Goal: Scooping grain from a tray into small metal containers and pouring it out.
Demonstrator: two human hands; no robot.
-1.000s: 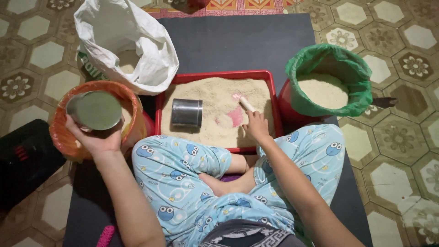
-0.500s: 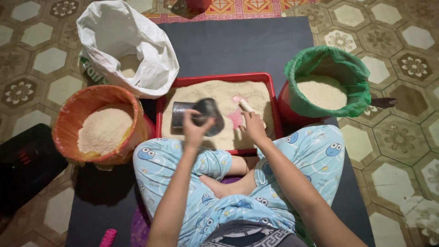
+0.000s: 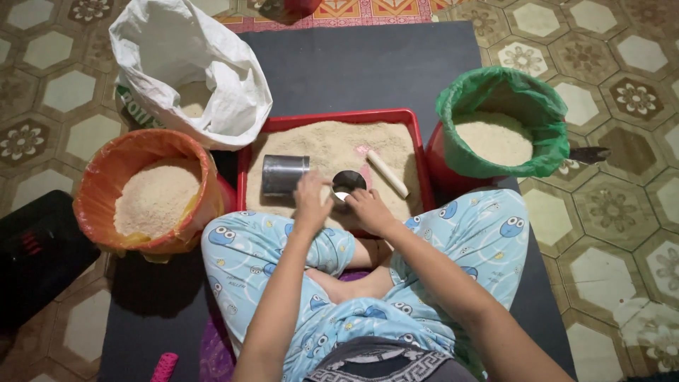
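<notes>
Both hands, left [image 3: 311, 201] and right [image 3: 368, 210], grip one small tin [image 3: 348, 185] at centre frame, hiding its base; a second tin [image 3: 284, 175] lies in the red tray [image 3: 332, 118].

At the centre of the frame, the left hand [image 3: 311, 201] and right hand [image 3: 368, 210] meet over a small metal tin [image 3: 348, 185] standing in the grain of a red tray [image 3: 332, 120]. A second tin [image 3: 284, 175] lies on its side just left, a pale scoop [image 3: 385, 173] to the right. An orange basket [image 3: 106, 184] of grain sits at left, a green-lined bucket [image 3: 509, 99] at right, a white sack [image 3: 191, 71] upper left.
</notes>
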